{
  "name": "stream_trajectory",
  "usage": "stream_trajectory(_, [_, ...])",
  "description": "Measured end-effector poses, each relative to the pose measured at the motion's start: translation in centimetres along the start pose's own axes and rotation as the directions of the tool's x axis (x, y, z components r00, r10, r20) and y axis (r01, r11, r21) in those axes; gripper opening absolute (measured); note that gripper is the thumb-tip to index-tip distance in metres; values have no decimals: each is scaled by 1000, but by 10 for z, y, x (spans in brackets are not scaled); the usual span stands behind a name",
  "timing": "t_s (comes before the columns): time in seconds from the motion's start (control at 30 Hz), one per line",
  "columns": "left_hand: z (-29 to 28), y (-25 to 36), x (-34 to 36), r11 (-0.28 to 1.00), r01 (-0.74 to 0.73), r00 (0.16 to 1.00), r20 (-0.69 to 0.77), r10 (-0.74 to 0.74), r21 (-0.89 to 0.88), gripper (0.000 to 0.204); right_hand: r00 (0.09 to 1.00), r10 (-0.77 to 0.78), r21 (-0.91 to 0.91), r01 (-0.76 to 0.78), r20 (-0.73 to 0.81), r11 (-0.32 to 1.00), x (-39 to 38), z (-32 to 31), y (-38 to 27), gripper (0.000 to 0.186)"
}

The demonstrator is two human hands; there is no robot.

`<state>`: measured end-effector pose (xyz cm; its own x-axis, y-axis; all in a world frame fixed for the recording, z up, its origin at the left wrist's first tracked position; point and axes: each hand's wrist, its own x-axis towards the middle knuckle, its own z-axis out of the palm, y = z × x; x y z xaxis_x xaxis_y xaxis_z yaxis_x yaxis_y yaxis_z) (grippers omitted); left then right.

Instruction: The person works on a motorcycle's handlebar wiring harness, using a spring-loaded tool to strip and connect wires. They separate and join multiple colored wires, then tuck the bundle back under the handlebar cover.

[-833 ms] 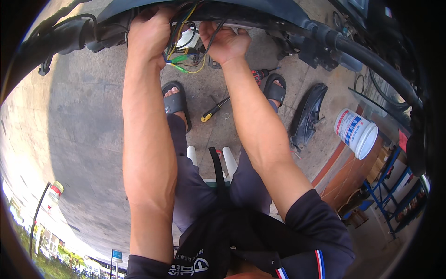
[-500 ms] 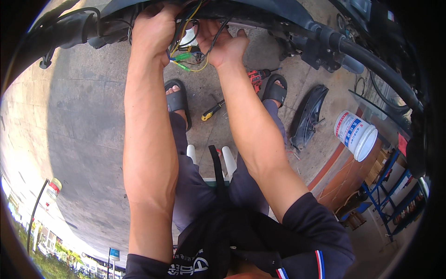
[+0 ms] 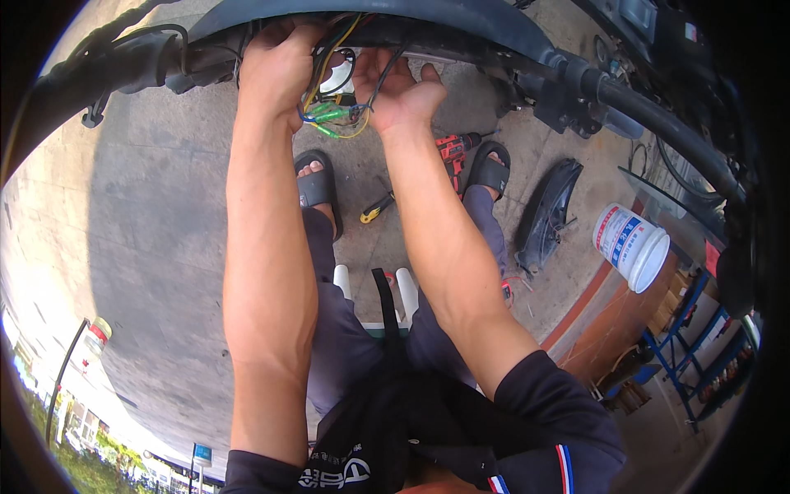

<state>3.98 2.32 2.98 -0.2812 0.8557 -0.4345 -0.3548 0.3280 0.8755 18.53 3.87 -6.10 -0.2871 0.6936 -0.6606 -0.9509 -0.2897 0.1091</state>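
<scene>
At the top of the head view, both my hands reach up under the dark curved panel (image 3: pixel 461 25) of a vehicle with handlebars. My left hand (image 3: pixel 278 70) is closed, its fingers curled beneath the panel edge; the fingertips and whatever they grip are hidden. Beside it hangs a bundle of black, yellow and blue wires (image 3: pixel 316 82) with green connectors (image 3: pixel 329 114). My right hand (image 3: pixel 403 97) is palm up on the other side of these wires, thumb apart and fingers reaching under the panel. A black wire (image 3: pixel 385 76) passes across its palm.
Below lie a red-and-black cordless drill (image 3: pixel 452 155) and a yellow-and-black screwdriver (image 3: pixel 376 207), near my sandalled feet. To the right are a black curved plastic part (image 3: pixel 550 216), a white bucket (image 3: pixel 632 245) and a blue metal rack (image 3: pixel 679 346). The handlebar (image 3: pixel 666 123) extends rightward overhead.
The whole view has shifted slightly, so panel, hands and floor things sit a little lower. Both hands stay under the panel; the green connectors hang slightly differently.
</scene>
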Motion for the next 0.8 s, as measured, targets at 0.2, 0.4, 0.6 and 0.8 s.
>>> stream_trajectory(0.2, [1,-3,0,1000,-2,1000,-12,2,22,24,997,7,-52,-3,76,999,-7,-1,7,63])
stream_trajectory(0.4, [-1,-6,0,1000,4,1000,-23,-4,13,25,999,-29,-329,21,-19,944,-7,6,-7,61])
stream_trajectory(0.6, [10,-14,-4,986,-40,999,-23,44,161,29,953,-284,-846,62,-108,529,-41,13,-13,31])
stream_trajectory(0.8, [31,-16,-19,873,-191,977,1,213,448,37,900,-349,-943,315,261,108,-65,31,-21,27])
